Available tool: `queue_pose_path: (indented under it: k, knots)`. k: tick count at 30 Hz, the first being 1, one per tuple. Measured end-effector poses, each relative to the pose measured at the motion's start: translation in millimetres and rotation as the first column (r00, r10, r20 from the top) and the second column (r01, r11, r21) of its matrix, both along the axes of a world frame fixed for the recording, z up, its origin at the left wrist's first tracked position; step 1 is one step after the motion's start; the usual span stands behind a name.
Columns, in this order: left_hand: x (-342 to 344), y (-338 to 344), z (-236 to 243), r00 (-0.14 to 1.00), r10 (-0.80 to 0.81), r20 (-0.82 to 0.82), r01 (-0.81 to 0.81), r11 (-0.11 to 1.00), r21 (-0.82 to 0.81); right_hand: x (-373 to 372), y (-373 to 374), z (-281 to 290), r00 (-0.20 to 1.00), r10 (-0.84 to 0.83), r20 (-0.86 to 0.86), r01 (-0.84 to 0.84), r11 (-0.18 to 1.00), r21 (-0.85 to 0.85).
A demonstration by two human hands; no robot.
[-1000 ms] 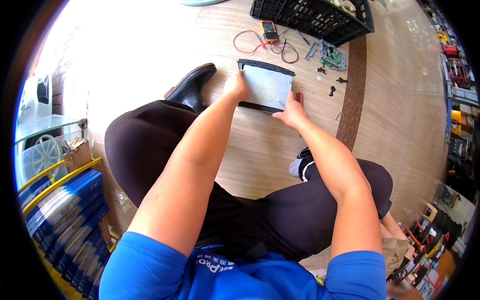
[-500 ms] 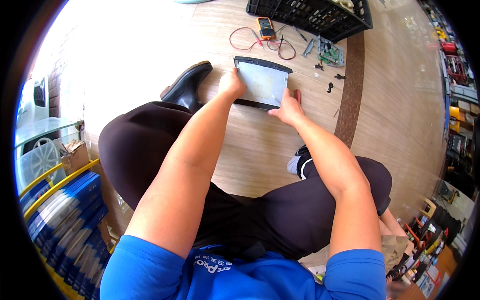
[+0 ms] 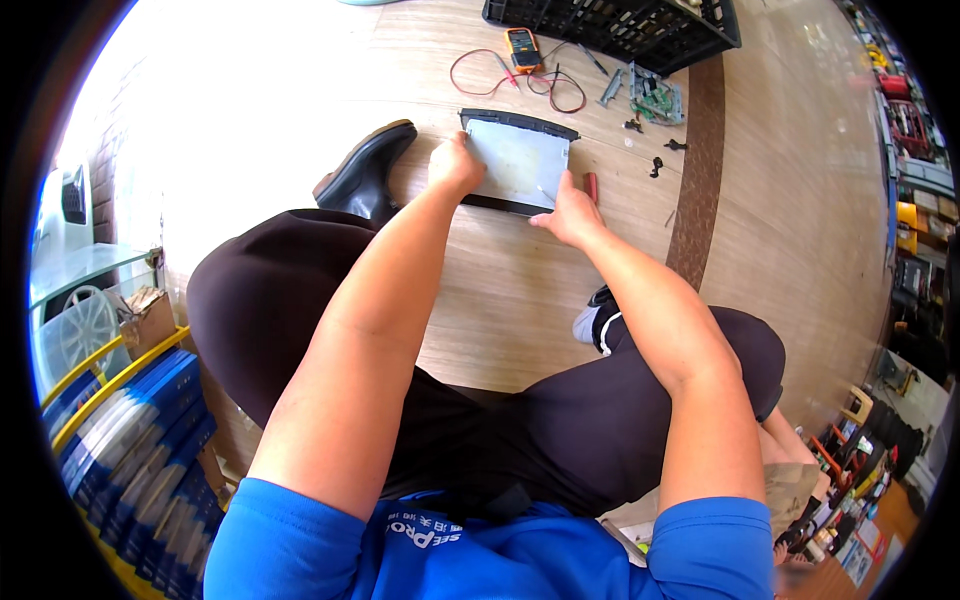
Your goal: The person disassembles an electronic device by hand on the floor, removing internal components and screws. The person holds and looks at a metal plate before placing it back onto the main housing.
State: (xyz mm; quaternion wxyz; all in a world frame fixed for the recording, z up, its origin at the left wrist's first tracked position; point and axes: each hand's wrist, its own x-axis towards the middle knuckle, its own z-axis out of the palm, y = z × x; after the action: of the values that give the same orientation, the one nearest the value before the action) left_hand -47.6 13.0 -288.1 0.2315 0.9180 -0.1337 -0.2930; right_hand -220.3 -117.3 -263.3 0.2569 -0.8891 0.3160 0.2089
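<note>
A flat rectangular panel [image 3: 517,165] with a pale grey face and a black frame is held over the floor between my hands. My left hand [image 3: 456,165] is closed on its left edge. At the lower right corner, my right hand [image 3: 570,212] grips the frame, thumb toward the near edge. The undersides of the fingers are hidden by the panel. Just right of it, a red-handled tool [image 3: 591,187] lies on the floor, partly behind my right hand.
Beyond the panel lie an orange multimeter [image 3: 523,48] with leads, a green circuit board [image 3: 655,98], a metal bracket [image 3: 611,88] and small black clips [image 3: 656,167]. A black crate [image 3: 610,32] stands behind. My left boot [image 3: 365,175] is close by. Blue boxes [image 3: 150,420] fill a yellow rack.
The whole view has shifted slightly, so everything on the floor sits a little further left. Both hands keep their hold on the panel.
</note>
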Motion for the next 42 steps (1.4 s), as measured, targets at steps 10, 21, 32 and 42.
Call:
queue_pose_path:
  k: [10, 21, 32, 42]
  knots:
    - [1, -1, 3, 1.0, -0.009, -0.024, 0.01, 0.999, 0.054, 5, -2, 6, 0.993, 0.019, -0.117, -0.014, 0.999, 0.048]
    - [5, 6, -6, 0.999, -0.002, -0.04, 0.002, 1.0, 0.02, 7, 1, 10, 0.99, 0.025, -0.136, -0.021, 0.999, 0.033]
    - [7, 4, -15, 0.999, -0.036, -0.036, 0.038, 0.998, 0.05, -1, 4, 5, 0.997, 0.017, -0.07, -0.017, 1.0, -0.004]
    - [5, 8, -10, 0.999, 0.002, -0.041, -0.003, 1.0, -0.019, 1, 0, -6, 0.998, 0.04, -0.055, -0.041, 0.999, -0.021]
